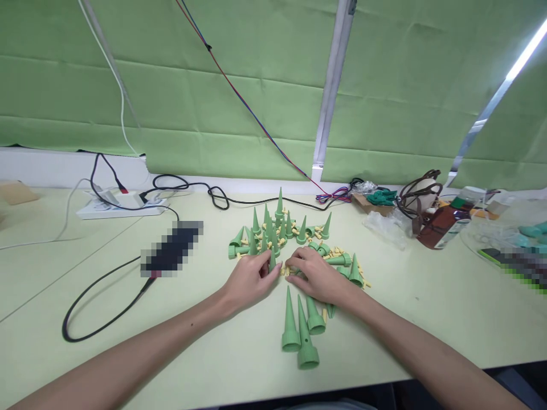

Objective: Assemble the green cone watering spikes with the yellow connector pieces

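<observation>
My left hand [253, 277] is closed round a green plastic spike [272, 259], its point upward between thumb and fingers. Close beside it, my right hand [314, 274] has its thumb and fingers drawn together at small yellow plugs [284, 272]; the fingers partly hide what they grip. Behind my hands, several green spikes [269, 230] stand or lie with yellow plugs scattered among them. More spikes [342, 259] and plugs lie beyond my right wrist. Nearer me, a few loose spikes [290, 327] lie on the table, one with a small hole in its collar.
A blurred-out dark device [173, 250] with a black cable lies at left, before a white power strip [122, 206]. At right are clear plastic bags [387, 225], a brown bottle [444, 225] and another pixelated device [521, 270]. Green blinds cover the back.
</observation>
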Tool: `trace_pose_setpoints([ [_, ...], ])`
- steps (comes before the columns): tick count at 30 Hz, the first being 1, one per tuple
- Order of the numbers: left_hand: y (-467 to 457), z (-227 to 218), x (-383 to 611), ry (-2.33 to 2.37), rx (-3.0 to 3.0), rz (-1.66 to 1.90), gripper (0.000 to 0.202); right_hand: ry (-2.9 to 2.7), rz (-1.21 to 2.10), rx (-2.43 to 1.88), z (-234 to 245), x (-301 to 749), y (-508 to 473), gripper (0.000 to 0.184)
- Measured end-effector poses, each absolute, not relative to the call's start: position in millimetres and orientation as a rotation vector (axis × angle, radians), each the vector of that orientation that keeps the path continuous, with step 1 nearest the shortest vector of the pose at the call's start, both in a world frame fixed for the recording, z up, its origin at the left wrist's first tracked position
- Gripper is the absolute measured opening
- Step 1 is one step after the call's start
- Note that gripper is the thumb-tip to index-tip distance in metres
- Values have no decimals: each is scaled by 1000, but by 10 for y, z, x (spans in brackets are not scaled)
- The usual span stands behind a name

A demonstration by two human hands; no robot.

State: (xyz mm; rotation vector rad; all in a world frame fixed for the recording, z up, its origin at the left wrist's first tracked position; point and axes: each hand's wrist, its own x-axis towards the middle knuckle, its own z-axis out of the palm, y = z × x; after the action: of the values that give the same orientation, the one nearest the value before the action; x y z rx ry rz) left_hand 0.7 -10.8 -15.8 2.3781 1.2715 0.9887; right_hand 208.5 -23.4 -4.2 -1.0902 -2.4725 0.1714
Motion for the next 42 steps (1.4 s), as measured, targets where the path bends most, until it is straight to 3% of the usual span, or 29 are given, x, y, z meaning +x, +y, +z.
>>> trace_pose_setpoints([
  [14, -118, -161, 6, 1249, 2368, 999, 36, -2519, 190, -1094, -6, 2078, -285, 10],
  [24, -84, -156, 1, 1267, 2283, 1062, 44, -2426, 379, -997, -56, 2103, -223, 6],
  [42, -63, -118, -6, 1245, 2290, 925, 42, -2130, 414, -697, -84, 2035, -260, 25],
])
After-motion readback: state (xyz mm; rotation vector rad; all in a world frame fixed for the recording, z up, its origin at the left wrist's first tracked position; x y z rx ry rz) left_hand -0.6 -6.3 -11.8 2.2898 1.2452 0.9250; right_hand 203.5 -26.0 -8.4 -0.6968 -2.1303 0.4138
